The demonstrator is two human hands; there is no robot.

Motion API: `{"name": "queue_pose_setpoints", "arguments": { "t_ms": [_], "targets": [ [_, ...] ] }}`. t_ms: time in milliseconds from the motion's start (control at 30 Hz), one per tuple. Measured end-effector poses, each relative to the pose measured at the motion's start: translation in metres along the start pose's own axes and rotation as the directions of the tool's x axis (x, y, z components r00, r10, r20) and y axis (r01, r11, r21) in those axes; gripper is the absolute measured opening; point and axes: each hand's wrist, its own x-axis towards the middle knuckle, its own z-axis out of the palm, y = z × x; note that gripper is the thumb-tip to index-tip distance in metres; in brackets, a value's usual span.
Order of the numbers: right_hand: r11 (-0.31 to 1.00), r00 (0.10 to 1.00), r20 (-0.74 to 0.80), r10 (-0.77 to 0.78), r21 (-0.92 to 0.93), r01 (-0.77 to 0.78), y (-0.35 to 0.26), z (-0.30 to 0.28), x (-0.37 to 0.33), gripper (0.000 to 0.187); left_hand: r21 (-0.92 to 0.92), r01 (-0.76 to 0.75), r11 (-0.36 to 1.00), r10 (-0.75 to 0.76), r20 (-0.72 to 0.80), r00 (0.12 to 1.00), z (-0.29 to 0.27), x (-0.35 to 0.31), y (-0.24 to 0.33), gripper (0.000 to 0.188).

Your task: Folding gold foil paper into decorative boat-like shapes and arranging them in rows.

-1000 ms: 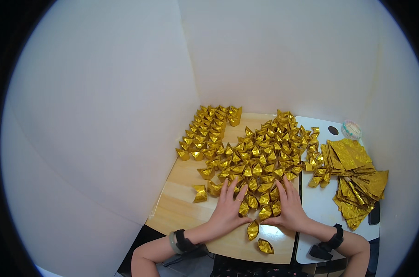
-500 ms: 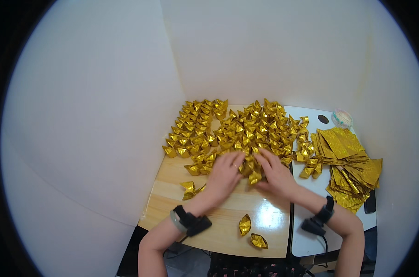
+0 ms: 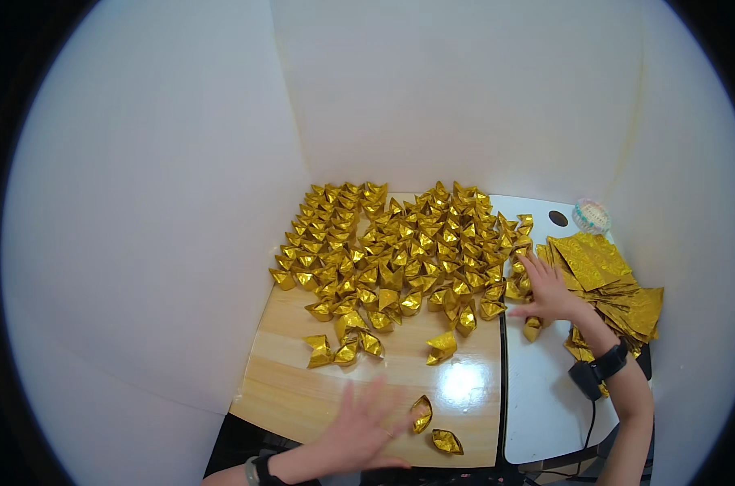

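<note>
Folded gold foil paper ingots [image 3: 416,235] crowd the far part of the wooden tabletop. My left hand [image 3: 367,429], smeared by motion, is over the near part of the wood with its fingers spread and nothing held. Just right of it lie two flatter folded ingots, one standing slantwise [image 3: 421,413] and one [image 3: 447,441] nearer the front edge. My right hand [image 3: 548,290] reaches over the white board with thumb and fingers apart, beside a few ingots [image 3: 517,286] at the pile's right edge. What its palm touches is hidden. One ingot [image 3: 442,348] sits alone in front of the pile.
Stacked gold foil sheets [image 3: 590,261] fan out on the white board [image 3: 537,405] at the right. Behind them stands a small pale round item [image 3: 592,216], near a dark oval hole [image 3: 558,218]. White walls [image 3: 448,97] enclose the left, back and right.
My hands have parted from the middle of the pile: the left moved down toward the front edge, the right moved right. Ingots from between them now lie at the pile's front.
</note>
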Motion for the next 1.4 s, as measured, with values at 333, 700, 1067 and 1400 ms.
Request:
{"name": "queue_pose_setpoints", "arguments": {
  "t_ms": [333,700,1067,1400],
  "targets": [
    [0.994,0.937,-0.335,0.101,0.075,-0.08,-0.084,0.061,0.095,0.079,0.275,-0.325,0.905,0.333,0.019,0.943,0.033,0.067,-0.012,0.051],
    [0.736,0.767,-0.468,0.439,0.677,-0.009,-0.128,0.086,0.219,0.073,0.533,0.022,0.846,0.106,-0.208,0.972,0.012,0.113,-0.144,0.04],
    [0.099,0.941,-0.31,0.133,0.949,0.299,-0.143,0.033,0.249,0.049,0.557,0.425,0.713,-0.187,-0.433,0.882,-0.012,0.128,-0.222,0.053],
    [0.682,0.913,-0.289,0.289,0.731,0.015,0.066,-0.011,0.179,0.055,0.229,0.253,0.94,-0.165,-0.346,0.924,-0.075,0.053,-0.21,0.057]
  ]
}}
